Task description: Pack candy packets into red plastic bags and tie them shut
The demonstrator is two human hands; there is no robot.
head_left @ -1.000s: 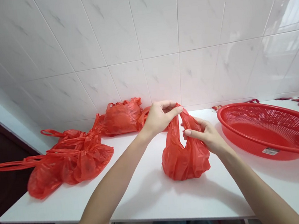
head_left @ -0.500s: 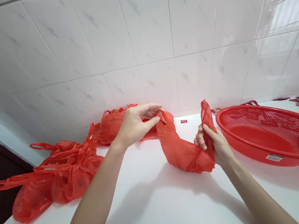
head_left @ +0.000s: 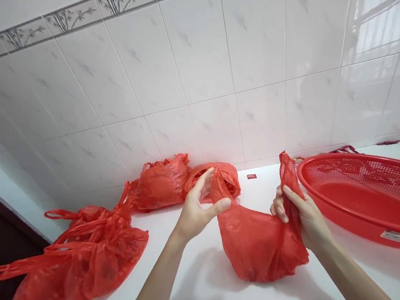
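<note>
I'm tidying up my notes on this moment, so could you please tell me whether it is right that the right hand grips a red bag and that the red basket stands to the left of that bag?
Not quite: the red basket stands to the right of that red bag, as the head view shows. The right hand does grip the bag.

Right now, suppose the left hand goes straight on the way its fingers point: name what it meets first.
Most likely the crumpled red plastic bag that the right hand grips, at its raised left end; depth is unclear, so the left hand may already touch it.
</note>
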